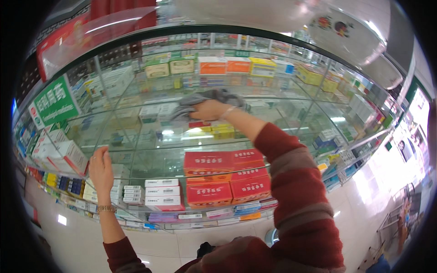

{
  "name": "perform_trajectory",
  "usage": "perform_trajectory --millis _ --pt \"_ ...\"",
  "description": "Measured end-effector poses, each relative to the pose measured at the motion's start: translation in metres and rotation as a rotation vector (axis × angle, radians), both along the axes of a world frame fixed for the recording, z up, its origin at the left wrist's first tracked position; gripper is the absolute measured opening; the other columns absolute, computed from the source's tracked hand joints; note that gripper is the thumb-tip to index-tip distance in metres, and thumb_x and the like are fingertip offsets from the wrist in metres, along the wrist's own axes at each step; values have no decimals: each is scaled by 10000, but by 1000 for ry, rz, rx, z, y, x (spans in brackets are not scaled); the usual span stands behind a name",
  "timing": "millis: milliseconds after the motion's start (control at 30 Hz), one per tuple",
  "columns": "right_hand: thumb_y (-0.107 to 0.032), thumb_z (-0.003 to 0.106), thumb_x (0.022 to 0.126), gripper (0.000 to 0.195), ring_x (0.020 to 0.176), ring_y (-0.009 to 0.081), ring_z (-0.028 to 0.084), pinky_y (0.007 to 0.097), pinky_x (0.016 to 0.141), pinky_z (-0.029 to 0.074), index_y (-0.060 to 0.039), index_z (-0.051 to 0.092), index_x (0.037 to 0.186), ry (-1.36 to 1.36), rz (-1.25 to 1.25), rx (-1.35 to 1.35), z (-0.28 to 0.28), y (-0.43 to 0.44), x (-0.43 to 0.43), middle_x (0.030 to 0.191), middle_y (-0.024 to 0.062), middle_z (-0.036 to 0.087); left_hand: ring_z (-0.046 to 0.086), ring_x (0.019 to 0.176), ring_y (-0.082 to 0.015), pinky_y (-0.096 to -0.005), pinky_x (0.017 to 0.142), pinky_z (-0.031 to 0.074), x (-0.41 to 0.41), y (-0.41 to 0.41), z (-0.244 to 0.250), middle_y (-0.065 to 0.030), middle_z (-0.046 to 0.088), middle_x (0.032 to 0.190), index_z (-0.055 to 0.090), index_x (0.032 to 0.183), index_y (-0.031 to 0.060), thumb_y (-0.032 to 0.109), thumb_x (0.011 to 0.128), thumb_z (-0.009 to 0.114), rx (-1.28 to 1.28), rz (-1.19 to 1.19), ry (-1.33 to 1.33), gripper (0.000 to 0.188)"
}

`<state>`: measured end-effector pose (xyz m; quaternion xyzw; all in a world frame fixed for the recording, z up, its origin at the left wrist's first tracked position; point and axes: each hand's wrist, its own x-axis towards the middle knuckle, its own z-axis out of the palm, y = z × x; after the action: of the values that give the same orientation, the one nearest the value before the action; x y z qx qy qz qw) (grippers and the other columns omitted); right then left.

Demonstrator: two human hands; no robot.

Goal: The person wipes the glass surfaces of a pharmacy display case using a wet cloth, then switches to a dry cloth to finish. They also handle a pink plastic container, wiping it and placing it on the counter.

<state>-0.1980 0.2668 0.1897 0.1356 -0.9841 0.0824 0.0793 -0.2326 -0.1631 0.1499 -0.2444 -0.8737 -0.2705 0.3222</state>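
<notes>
My right hand (211,110) presses a crumpled grey cloth (186,105) onto the glass shelf (160,134) of a display case, near its middle. Part of the cloth bunches beyond the knuckles, and that side of the hand is blurred. Fingers extended and nothing visible in it, my left hand (101,170) is at the front left of the case. It is just right of a large white box with red edges (70,155); whether it touches the glass is hard to tell. Stacked red boxes (209,194) sit at the front, below and nearer than the cloth.
White and pink cartons (163,194) stand left of the red boxes. Orange boxes (212,65) and a yellow box (263,67) line the back. A green sign with writing (56,100) leans at the left. Over the back edge runs a dark frame bar (211,29).
</notes>
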Motion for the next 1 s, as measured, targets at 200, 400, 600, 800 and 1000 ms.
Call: perform_trajectory --millis 200,400,600,800,1000 --pt "-420 423 903 446 1111 373 567 424 939 443 -130 592 1197 -250 -644 24 10 197 202 1233 212 582 563 1025 -305 -390 883 428 -3 0 -4 -113 629 1117 591 1160 77 280 995 410 13 21 -115 317" --pt "-399 436 879 442 1122 400 553 428 946 437 -126 594 1188 -10 -1060 -95 -3 259 340 1194 226 600 565 1045 -278 -373 902 423 -6 1 -4 -88 632 1139 592 1195 112 316 1003 404 -4 29 -106 338" --pt "-394 519 839 427 1040 366 604 421 904 467 -93 628 1122 85 -871 -219 0 156 327 1086 198 651 565 1056 -263 -365 902 422 -10 -2 -6 -77 631 1152 589 1222 134 348 1008 392 -11 7 -78 361" --pt "-350 595 806 345 735 353 661 434 722 528 -98 667 1030 84 -529 17 -6 0 287 826 161 679 565 1060 -291 -382 897 424 -16 1 -9 -91 623 1185 579 1241 130 358 1012 381 -27 -31 -42 380" --pt "-203 680 727 391 745 362 645 420 702 524 -111 626 1103 561 -231 -40 -62 -108 256 871 164 661 556 1104 -315 -386 921 422 -30 -9 -14 -126 598 1239 562 1256 84 344 1020 365 -73 -80 -57 403"
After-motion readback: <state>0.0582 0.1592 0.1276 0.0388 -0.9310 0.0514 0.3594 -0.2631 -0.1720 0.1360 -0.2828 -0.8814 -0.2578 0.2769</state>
